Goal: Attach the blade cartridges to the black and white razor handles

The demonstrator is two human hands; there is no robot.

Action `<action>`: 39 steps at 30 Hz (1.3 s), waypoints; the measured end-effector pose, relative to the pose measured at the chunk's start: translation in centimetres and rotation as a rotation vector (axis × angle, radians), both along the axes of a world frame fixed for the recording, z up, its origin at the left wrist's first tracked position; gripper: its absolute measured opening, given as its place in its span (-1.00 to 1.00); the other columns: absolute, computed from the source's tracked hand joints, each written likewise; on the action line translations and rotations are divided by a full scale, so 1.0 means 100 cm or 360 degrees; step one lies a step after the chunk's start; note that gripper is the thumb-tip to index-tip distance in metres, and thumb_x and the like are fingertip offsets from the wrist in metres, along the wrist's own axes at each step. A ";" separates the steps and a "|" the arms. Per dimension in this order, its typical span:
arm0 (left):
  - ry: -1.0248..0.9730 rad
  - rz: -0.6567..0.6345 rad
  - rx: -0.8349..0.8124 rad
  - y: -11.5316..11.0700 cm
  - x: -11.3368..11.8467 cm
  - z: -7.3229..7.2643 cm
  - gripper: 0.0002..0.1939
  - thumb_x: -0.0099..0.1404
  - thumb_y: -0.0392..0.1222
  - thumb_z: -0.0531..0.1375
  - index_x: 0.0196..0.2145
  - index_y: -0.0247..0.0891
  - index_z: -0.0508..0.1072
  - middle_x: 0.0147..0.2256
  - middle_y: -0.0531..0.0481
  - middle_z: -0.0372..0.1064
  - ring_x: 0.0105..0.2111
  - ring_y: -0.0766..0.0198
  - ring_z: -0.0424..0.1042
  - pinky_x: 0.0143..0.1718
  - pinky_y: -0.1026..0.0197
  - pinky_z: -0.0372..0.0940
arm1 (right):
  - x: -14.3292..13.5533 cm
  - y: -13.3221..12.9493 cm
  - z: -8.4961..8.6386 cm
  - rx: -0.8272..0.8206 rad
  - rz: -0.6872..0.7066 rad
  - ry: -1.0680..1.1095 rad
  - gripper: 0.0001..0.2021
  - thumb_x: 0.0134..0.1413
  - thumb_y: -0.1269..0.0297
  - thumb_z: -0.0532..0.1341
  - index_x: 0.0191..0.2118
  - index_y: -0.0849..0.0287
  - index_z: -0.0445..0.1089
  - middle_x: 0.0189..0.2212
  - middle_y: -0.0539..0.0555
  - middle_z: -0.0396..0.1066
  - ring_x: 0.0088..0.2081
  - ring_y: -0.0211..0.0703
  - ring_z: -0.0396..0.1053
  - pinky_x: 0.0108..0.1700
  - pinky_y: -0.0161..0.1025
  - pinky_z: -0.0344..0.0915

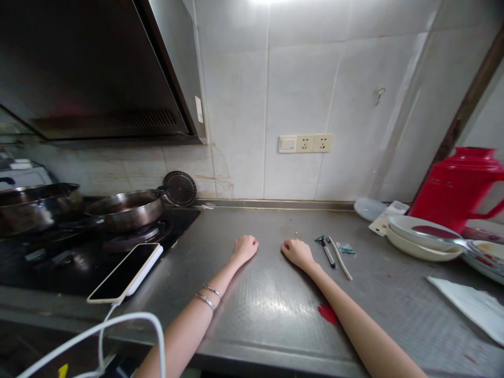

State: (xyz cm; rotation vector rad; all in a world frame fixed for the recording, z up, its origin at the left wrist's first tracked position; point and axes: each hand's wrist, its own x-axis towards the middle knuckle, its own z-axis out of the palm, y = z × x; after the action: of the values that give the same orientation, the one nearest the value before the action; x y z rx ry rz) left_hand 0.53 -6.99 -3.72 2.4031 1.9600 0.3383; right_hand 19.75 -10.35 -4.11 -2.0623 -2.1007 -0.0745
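My left hand [245, 248] rests on the metal counter [260, 294], curled into a fist, with nothing visible in it. Two silver bracelets [208, 296] circle that wrist. A short gap away, my right hand [297, 253] lies on the counter too, its fingers also closed and nothing showing in them. Just right of it is a dark-headed razor [326, 253], and alongside runs a thin, curved white stick [340, 259]. Small blue-green pieces in clear wrapping [345, 249] lie beyond these. A red patch [327, 314], its kind unclear, is partly behind my right forearm.
Left, a phone [125, 273] with a white cable lies by the stove's edge; a steel pan [132, 210] and a pot [37, 207] stand on the burners. Right are stacked bowls [421, 239], a red thermos jug [457, 189] and a white sheet [468, 304].
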 end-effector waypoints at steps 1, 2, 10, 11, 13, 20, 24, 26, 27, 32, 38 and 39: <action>-0.0002 0.0005 -0.0006 -0.001 0.000 0.001 -0.67 0.24 -0.16 -0.05 -0.29 -0.22 0.51 -0.25 -0.15 0.46 -0.22 0.17 0.42 -0.25 0.21 0.21 | 0.000 0.000 0.001 0.0001 0.0002 -0.0003 -0.61 0.12 0.19 -0.08 -0.36 0.18 0.47 -0.34 0.21 0.48 -0.26 -0.05 0.42 -0.32 -0.29 0.19; -0.0004 0.0009 -0.0011 -0.001 0.000 0.002 -0.67 0.24 -0.16 -0.05 -0.30 -0.22 0.51 -0.25 -0.14 0.46 -0.22 0.18 0.42 -0.26 0.22 0.21 | 0.000 0.000 0.001 -0.0001 0.0002 -0.0006 -0.61 0.13 0.19 -0.08 -0.36 0.18 0.47 -0.34 0.21 0.48 -0.26 -0.05 0.42 -0.32 -0.29 0.20; -0.0015 -0.0014 -0.0003 -0.001 0.000 0.003 -0.68 0.24 -0.15 -0.04 -0.34 -0.22 0.50 -0.29 -0.13 0.47 -0.25 0.17 0.43 -0.30 0.23 0.20 | 0.000 0.000 0.004 -0.0042 -0.0007 -0.0008 -0.61 0.13 0.19 -0.08 -0.35 0.18 0.48 -0.32 0.22 0.48 -0.25 -0.07 0.42 -0.30 -0.30 0.20; -0.0015 -0.0009 -0.0012 -0.001 0.000 0.003 -0.68 0.24 -0.15 -0.04 -0.35 -0.22 0.50 -0.29 -0.13 0.47 -0.25 0.17 0.43 -0.30 0.23 0.20 | 0.000 0.000 0.004 -0.0041 -0.0004 -0.0004 -0.60 0.14 0.19 -0.09 -0.35 0.17 0.48 -0.33 0.22 0.48 -0.26 -0.07 0.42 -0.30 -0.30 0.20; -0.0011 0.0004 -0.0019 0.000 0.000 0.003 -0.68 0.24 -0.15 -0.04 -0.35 -0.22 0.50 -0.29 -0.13 0.47 -0.24 0.17 0.42 -0.30 0.23 0.20 | 0.000 0.000 0.003 -0.0040 0.0005 0.0010 -0.60 0.14 0.19 -0.10 -0.35 0.17 0.48 -0.33 0.21 0.48 -0.26 -0.07 0.42 -0.30 -0.29 0.20; 0.0002 0.0011 -0.0013 0.000 0.000 0.003 -0.67 0.24 -0.14 -0.05 -0.35 -0.22 0.50 -0.28 -0.12 0.47 -0.24 0.17 0.42 -0.31 0.24 0.20 | 0.009 0.001 0.017 -0.0009 -0.0138 0.0139 -0.65 0.07 0.20 -0.05 -0.40 0.17 0.47 -0.34 0.21 0.48 -0.28 -0.08 0.43 -0.38 -0.33 0.18; -0.0014 0.0009 -0.0008 0.000 0.000 0.004 -0.67 0.24 -0.16 -0.05 -0.34 -0.21 0.51 -0.28 -0.13 0.47 -0.23 0.16 0.42 -0.30 0.24 0.20 | 0.050 -0.003 0.045 0.0062 -0.0452 0.0372 -0.62 0.08 0.12 -0.06 -0.39 0.16 0.46 -0.37 0.20 0.48 -0.28 -0.07 0.43 -0.38 -0.33 0.18; -0.0023 0.0004 -0.0005 0.000 0.000 0.003 -0.68 0.24 -0.17 -0.04 -0.35 -0.21 0.51 -0.29 -0.13 0.47 -0.24 0.15 0.43 -0.30 0.23 0.20 | 0.077 -0.009 0.055 0.0015 -0.0651 0.0414 -0.59 0.05 0.05 -0.03 -0.38 0.20 0.46 -0.37 0.24 0.47 -0.29 -0.02 0.43 -0.39 -0.30 0.19; -0.0026 0.0003 -0.0007 0.000 0.000 0.003 -0.68 0.24 -0.17 -0.04 -0.36 -0.21 0.51 -0.30 -0.13 0.47 -0.25 0.15 0.43 -0.31 0.23 0.20 | 0.090 -0.013 0.057 -0.0042 -0.0690 0.0403 -0.59 0.02 0.03 0.00 -0.39 0.24 0.46 -0.40 0.26 0.47 -0.30 -0.01 0.43 -0.39 -0.29 0.20; -0.0028 -0.0010 -0.0002 0.002 0.000 0.003 -0.68 0.24 -0.16 -0.04 -0.37 -0.22 0.51 -0.30 -0.14 0.47 -0.26 0.15 0.43 -0.31 0.23 0.20 | 0.122 -0.027 0.050 -0.0295 -0.0638 0.0374 -0.64 -0.05 0.05 0.08 -0.47 0.25 0.44 -0.54 0.23 0.44 -0.38 -0.04 0.43 -0.37 -0.25 0.23; -0.0041 -0.0040 0.0031 0.003 -0.002 0.000 -0.68 0.23 -0.16 -0.04 -0.36 -0.20 0.51 -0.30 -0.13 0.48 -0.27 0.16 0.43 -0.32 0.23 0.20 | 0.117 -0.030 0.041 -0.0316 -0.0612 0.0414 -0.73 -0.09 0.14 0.10 -0.57 0.22 0.40 -0.56 0.18 0.44 -0.40 -0.09 0.42 -0.37 -0.28 0.23; -0.0041 -0.0046 0.0033 0.003 -0.002 0.000 -0.68 0.23 -0.15 -0.04 -0.36 -0.20 0.51 -0.30 -0.13 0.48 -0.27 0.16 0.43 -0.32 0.23 0.20 | 0.116 -0.030 0.040 -0.0350 -0.0590 0.0433 -0.73 -0.10 0.16 0.10 -0.60 0.22 0.38 -0.59 0.17 0.43 -0.43 -0.10 0.42 -0.38 -0.28 0.23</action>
State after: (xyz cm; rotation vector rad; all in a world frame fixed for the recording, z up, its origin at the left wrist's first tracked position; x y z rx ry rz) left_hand 0.36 -6.70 -3.70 2.4241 1.9191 0.3881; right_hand 31.38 -13.32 -0.07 -2.4059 -1.6122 0.3781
